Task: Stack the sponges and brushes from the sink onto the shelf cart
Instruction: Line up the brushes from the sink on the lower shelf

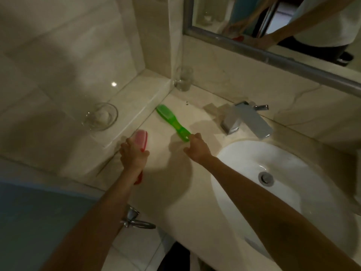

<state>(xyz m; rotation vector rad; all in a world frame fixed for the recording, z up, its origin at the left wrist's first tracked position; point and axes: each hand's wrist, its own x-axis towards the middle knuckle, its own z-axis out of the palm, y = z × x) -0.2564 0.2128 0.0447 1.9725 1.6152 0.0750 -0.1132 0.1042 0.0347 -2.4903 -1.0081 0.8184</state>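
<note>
A green brush lies on the marble counter left of the faucet, its head toward the wall corner. My right hand pinches the end of its handle. A red brush with pale bristles is gripped by my left hand above the counter's left edge; its handle end shows below my wrist. No sponge and no shelf cart are in view.
A white basin with a metal drain sits at the right, under a chrome faucet. One glass stands in the back corner, another glass on the left ledge. A mirror hangs above. A chrome valve sticks out below the counter.
</note>
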